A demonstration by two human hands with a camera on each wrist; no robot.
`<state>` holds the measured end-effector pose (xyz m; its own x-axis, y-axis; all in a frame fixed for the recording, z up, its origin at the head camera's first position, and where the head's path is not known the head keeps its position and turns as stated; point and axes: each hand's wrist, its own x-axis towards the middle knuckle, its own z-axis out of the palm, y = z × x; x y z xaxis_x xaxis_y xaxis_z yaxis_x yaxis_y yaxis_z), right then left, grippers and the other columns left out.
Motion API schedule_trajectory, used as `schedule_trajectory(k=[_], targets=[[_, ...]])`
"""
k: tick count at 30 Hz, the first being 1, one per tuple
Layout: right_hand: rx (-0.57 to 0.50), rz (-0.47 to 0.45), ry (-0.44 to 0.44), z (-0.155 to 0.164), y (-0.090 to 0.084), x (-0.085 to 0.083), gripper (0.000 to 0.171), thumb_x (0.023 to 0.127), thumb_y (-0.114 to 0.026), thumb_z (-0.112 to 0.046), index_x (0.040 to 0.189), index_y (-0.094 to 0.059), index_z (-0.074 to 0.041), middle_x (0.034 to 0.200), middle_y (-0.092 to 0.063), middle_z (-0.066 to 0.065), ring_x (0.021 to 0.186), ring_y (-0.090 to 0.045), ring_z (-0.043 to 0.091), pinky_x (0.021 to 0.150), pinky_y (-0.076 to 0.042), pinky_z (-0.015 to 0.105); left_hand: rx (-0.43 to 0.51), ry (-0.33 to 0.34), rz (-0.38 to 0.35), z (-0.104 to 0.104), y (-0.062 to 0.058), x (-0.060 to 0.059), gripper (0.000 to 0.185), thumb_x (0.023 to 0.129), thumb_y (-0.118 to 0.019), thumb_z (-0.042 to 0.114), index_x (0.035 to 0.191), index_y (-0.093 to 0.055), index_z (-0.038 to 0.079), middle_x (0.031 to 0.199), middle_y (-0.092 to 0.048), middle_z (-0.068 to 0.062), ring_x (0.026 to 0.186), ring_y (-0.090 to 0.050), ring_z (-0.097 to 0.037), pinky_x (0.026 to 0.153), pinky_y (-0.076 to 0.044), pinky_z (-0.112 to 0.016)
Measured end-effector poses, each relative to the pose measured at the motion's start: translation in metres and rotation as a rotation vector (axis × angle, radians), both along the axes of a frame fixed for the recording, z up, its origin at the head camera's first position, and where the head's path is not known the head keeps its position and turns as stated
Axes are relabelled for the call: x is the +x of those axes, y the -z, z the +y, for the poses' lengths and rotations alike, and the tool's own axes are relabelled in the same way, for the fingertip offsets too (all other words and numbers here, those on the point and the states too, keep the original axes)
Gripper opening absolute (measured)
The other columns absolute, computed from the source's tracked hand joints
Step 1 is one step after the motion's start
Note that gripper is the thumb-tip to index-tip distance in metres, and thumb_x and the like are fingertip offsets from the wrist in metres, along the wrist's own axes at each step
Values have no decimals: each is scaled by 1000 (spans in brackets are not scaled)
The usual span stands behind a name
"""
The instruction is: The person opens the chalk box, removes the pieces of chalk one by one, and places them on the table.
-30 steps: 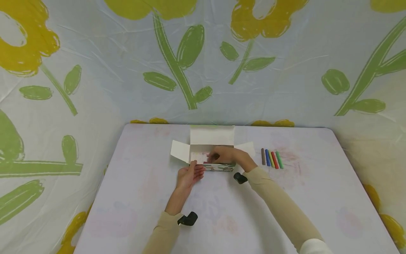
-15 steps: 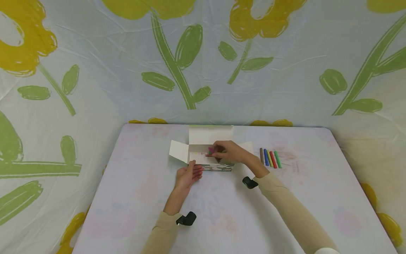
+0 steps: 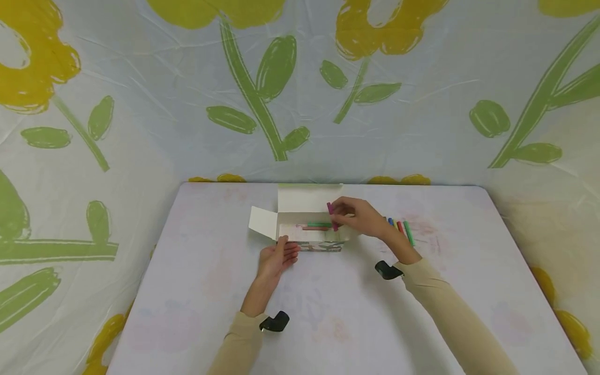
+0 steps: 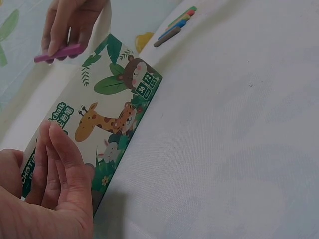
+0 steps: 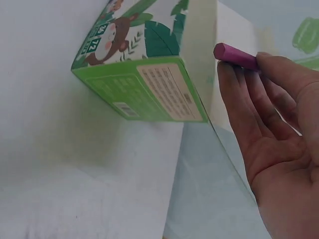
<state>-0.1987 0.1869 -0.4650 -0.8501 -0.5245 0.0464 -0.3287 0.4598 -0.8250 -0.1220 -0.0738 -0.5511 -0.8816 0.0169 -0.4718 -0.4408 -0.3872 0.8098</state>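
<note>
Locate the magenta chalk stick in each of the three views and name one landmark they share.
Head: magenta chalk stick at centre, pinched by the right hand over the open box's right end.
Left wrist: top left, under that hand's fingers.
Right wrist: upper right, on the fingertips.
Shared landmark: the jungle-animal box.

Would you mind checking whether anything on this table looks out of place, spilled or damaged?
Nothing stands out. The open cardboard chalk box sits square on the table, steadied by the left hand. The right hand pinches a magenta chalk stick above it. The loose coloured chalk sticks lie in a tidy row.
</note>
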Motion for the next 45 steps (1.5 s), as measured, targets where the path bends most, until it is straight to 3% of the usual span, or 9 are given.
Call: schedule_trajectory(k=[8,26,38,45], targets=[[-19,-79,101,26,-14,8,29,100,-70,-17,122,-65,-1,110,-70,12,104,-66,26,91,-54,21,0,10,3,-1,0,-1,40,105,-59,28,103,-70,-10,85,-75,-8,74,-69,-10,71,-60,-23],[-78,-222,250,80,-28,30,43,102,-67,-25,134,-56,1,124,-65,21,104,-70,22,89,-59,26,-7,3,10,-2,0,1,39,105,-59,27,103,-70,-10,87,-75,-8,75,-69,-11,71,-59,-22],[10,-261,335,113,-10,50,50,103,-65,-36,137,-55,0,126,-66,20,103,-67,7,88,-54,16,-13,4,11,-1,1,-1,37,106,-58,25,102,-69,-10,85,-75,-8,75,-69,-11,71,-59,-22],[25,-284,352,125,11,63,48,103,-65,-35,134,-56,1,120,-68,19,103,-67,18,87,-56,22,-29,8,3,-1,1,0,39,105,-59,28,104,-69,-10,86,-75,-8,75,-69,-10,71,-59,-22]])
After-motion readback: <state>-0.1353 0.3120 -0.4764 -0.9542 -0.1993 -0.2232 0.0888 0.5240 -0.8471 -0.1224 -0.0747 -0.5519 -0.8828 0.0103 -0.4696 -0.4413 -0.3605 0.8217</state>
